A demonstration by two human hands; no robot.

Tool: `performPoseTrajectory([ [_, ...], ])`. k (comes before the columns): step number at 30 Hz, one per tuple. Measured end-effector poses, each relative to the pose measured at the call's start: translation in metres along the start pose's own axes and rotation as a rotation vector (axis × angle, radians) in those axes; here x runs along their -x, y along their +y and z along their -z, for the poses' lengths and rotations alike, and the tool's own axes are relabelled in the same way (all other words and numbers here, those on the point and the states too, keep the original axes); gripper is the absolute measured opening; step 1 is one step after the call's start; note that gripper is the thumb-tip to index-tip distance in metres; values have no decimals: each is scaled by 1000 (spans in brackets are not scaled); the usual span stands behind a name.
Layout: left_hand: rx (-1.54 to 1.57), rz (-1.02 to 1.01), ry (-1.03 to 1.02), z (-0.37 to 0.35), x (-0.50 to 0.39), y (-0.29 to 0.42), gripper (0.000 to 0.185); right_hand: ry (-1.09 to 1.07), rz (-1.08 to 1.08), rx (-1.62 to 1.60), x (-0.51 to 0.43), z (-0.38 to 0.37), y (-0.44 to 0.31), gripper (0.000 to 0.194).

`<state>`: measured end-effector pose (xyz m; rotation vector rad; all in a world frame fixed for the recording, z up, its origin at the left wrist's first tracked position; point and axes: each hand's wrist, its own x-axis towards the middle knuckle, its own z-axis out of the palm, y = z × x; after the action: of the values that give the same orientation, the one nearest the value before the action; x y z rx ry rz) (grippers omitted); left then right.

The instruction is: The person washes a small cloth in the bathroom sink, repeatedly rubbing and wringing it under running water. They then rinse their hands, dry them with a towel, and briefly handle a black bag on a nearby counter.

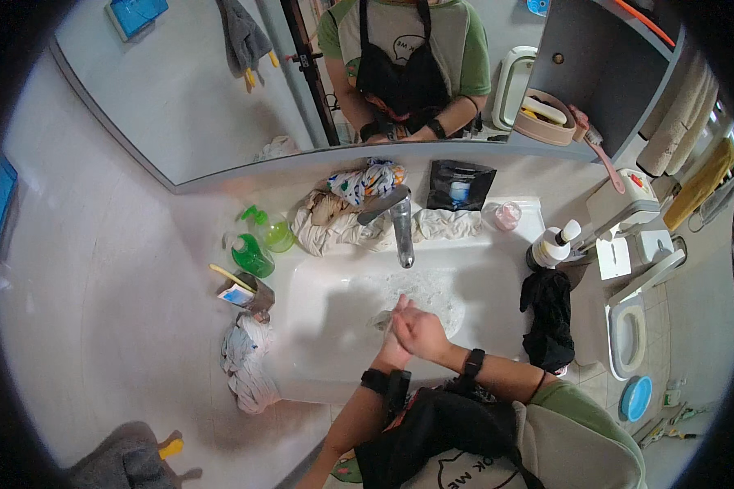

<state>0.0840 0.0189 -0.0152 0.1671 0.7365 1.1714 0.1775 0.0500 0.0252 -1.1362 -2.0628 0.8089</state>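
Over the white washbasin [318, 342], my left hand [397, 333] and my right hand [422, 330] are pressed together, the right one curled over the left. Whether anything lies between the palms is hidden. Soapy water with bubbles [425, 299] covers part of the bowl above them. The chrome faucet [403, 235] stands at the basin's back edge, its spout above the bubbles. Each wrist wears a black band. A mirror [220, 91] reflects the torso and forearms.
Green pump bottles [254, 255] and a cup with a yellow toothbrush [262, 296] line the left rim. Crumpled cloths [324, 226] and a black pouch [460, 185] lie behind the faucet. On the right are a white pump bottle [550, 246], black cloth [548, 318] and toilet [629, 342].
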Motion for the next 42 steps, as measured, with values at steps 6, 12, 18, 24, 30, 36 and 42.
performPoseTrajectory([
  [6, 133, 104, -121, 0, 1, -1, 46, 98, -269, 126, -1, 4, 0, 33],
  [12, 33, 18, -200, -18, 5, 11, 49, 254, -451, 208, -12, 7, -7, 24],
  [18, 93, 57, -6, -10, 4, 4, 56, 112, -199, 48, -5, 12, -15, 28],
  [24, -132, -103, -3, -11, 2, -2, 61, 52, -10, -11, 4, 5, -3, 34],
  [30, -28, 117, -218, -14, 4, 2, 56, 188, -272, 41, 11, -1, 2, 26],
  [36, 40, 72, -119, -23, 5, 7, 51, 364, -414, 17, 3, 1, -2, 32],
  [42, 41, 78, 75, -32, 13, 18, 46, 237, -291, 19, -5, 4, -13, 35],
])
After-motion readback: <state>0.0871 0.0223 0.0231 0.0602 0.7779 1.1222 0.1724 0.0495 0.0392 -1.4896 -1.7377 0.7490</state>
